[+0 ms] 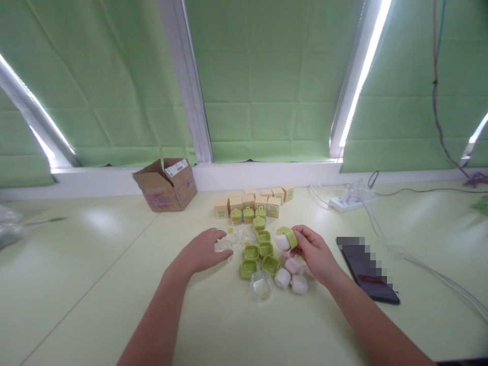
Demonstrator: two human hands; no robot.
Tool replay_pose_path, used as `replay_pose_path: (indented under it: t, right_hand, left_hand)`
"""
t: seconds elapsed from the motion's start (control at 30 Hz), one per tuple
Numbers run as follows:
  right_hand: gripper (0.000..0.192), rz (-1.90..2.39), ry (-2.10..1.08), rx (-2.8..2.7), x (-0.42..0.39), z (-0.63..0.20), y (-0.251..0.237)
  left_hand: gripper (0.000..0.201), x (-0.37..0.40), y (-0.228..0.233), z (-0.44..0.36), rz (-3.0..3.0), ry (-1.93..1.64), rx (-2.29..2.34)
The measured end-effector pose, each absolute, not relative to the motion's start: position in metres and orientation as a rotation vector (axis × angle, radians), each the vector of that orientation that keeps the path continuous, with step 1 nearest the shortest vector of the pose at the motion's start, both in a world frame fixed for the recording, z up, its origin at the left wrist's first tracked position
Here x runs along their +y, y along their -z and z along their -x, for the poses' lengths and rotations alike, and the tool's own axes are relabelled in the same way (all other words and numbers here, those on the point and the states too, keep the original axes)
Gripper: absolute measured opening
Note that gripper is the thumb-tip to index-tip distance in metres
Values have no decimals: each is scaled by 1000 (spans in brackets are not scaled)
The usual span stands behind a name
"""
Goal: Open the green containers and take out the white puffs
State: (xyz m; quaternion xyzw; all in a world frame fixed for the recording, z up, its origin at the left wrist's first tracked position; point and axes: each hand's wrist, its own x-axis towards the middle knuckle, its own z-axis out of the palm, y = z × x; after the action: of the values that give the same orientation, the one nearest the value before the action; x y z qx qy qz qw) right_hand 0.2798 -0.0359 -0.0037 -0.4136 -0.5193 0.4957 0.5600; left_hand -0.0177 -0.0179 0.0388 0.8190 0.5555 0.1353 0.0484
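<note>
- Forearms (160, 315) enter from the lower edge, cut off there.
- Right hand (314, 256), centre-right, angled inward, pinching a tilted green cup (292, 238) with a pale pink block (282, 242).
- Left hand (202, 250), centre-left, thumb and fingers arched about a clear box (224, 247); I cannot tell if gripped.

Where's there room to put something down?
Bare table: left of the left hand, this side of the big box; also in front of the nearest clear cup. Crowded: from left hand to right hand, with green cups, pale pieces and small boxes beyond.
</note>
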Motion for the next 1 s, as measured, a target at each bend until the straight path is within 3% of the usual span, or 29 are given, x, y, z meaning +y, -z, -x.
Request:
replay_pose_path:
  t: [0.13, 0.23, 0.4, 0.73, 0.83, 1.0]
  right_hand:
    - [32, 971, -1234, -1281, -39, -278, 2]
    - [30, 960, -1361, -1312, -43, -275, 1]
    - [31, 874, -1594, -1330, -49, -271, -1]
    - [44, 893, -1749, -1416, -53, -270, -2]
    - [43, 925, -1629, -1458, -52, -271, -2]
    - [37, 977, -1109, -1584, -49, -274, -1]
  left_hand:
    - [37, -23, -43, -3, -2478, -700, 1578]
    - [48, -33, -41, -28, -2487, -816, 1299]
    - [64, -53, -35, -62, -2571, -719, 922]
    - [56, -58, -36, -69, -2547, -757, 779]
    - [50, -60, -39, -71, -2522, -831, 831]
    - [39, -60, -37, -72, -2462, -862, 1089]
